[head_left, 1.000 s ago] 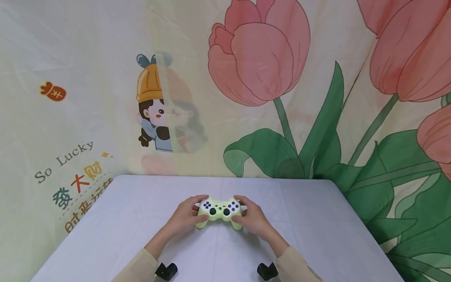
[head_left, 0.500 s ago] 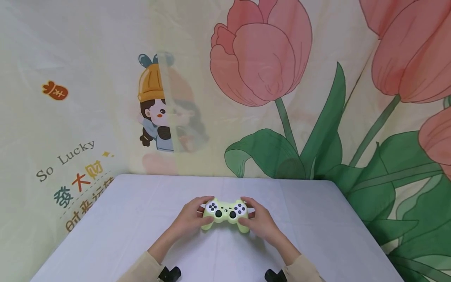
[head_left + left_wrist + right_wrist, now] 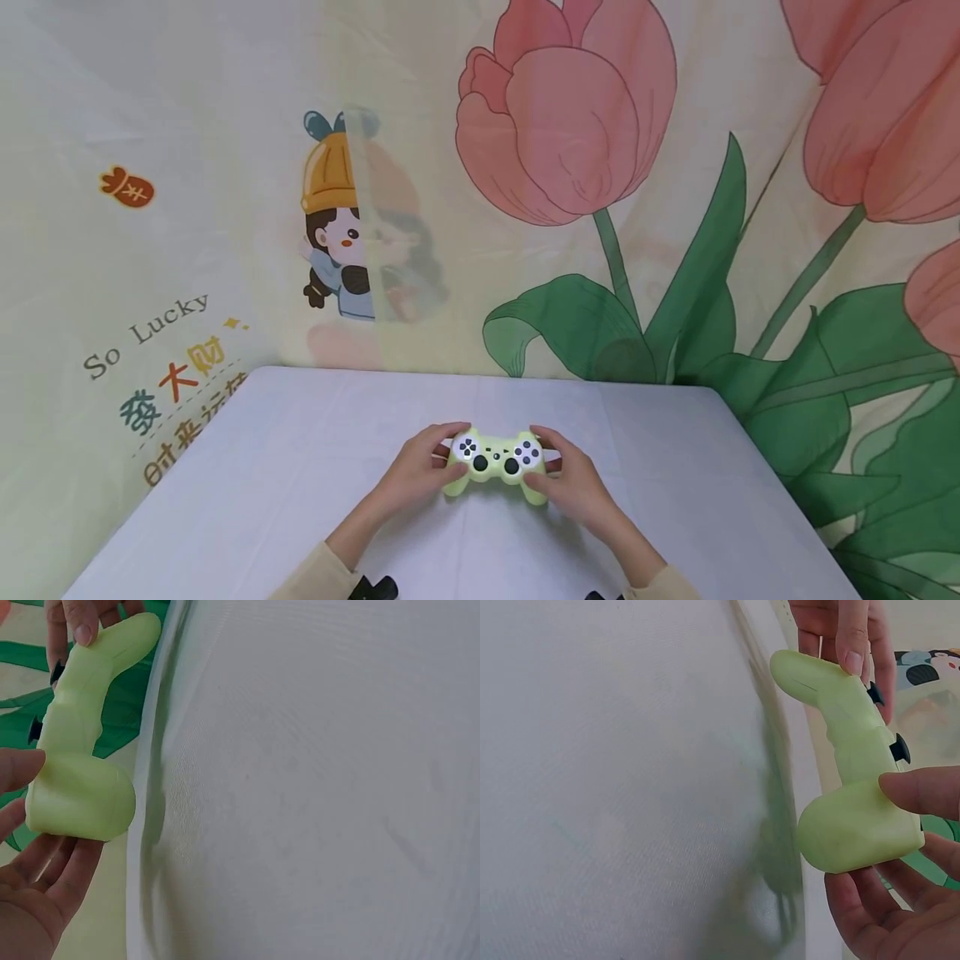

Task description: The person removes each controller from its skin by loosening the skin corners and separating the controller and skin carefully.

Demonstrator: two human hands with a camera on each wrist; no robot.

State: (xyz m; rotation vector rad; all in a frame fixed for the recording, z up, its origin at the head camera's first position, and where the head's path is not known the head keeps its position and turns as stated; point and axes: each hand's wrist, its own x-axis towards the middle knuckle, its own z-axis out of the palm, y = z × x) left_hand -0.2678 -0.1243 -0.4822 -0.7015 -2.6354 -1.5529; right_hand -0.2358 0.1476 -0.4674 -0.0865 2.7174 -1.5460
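A white cloth [image 3: 300, 467] with faint fold lines lies over the table [image 3: 652, 398], its far corners gently rounded.

Indoor tabletop setup, the wider room's kind unclear; a white-covered table [image 3: 300, 433] stands before a creased backdrop [image 3: 225, 125] printed with pink tulips [image 3: 570, 125], a cartoon figure [image 3: 337, 225] and "So Lucky" lettering [image 3: 142, 335].

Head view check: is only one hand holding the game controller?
No, the left hand grips one side of the game controller while the right hand grips the other.
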